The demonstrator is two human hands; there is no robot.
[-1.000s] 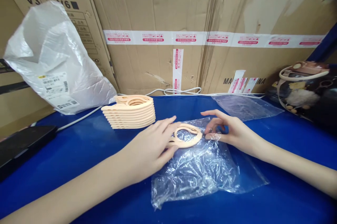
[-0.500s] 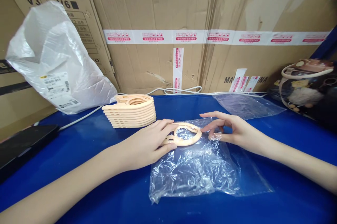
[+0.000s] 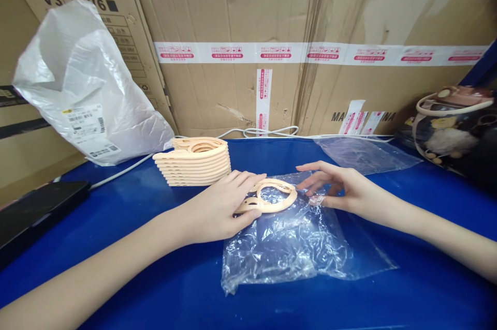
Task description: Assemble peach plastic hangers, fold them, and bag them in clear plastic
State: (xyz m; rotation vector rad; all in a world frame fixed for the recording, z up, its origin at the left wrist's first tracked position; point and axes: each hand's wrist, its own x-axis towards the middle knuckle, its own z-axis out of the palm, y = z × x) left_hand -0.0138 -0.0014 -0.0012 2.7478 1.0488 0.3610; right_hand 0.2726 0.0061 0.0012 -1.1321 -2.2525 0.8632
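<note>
A beige folding clothes hanger (image 3: 285, 206) lies folded on a clear plastic bag (image 3: 279, 257). My left hand (image 3: 229, 206) is closed around its left end, thumb on the near side and fingers over the far side. Beside the hanger's rounded right end is my right hand (image 3: 337, 188), open, its forefinger stretched out and its thumb apart. The fingertips of that hand come close to the hanger and the bag; whether they touch, I cannot tell. Just behind my left hand stands a neat stack of matching beige hangers (image 3: 194, 167).
Cardboard boxes (image 3: 233, 14) wall off the back of the blue table (image 3: 155, 288). A white plastic mailer (image 3: 89, 87) leans at the left, above a black device (image 3: 42, 216). Another clear bag (image 3: 365, 154), a white cable (image 3: 267, 133) and a transparent container (image 3: 446, 128) are at the back and right.
Both hands stay almost where they were. My left hand's fingers have shifted slightly along the hanger, and the right hand's fingers have moved a little. The view has shifted slightly.
</note>
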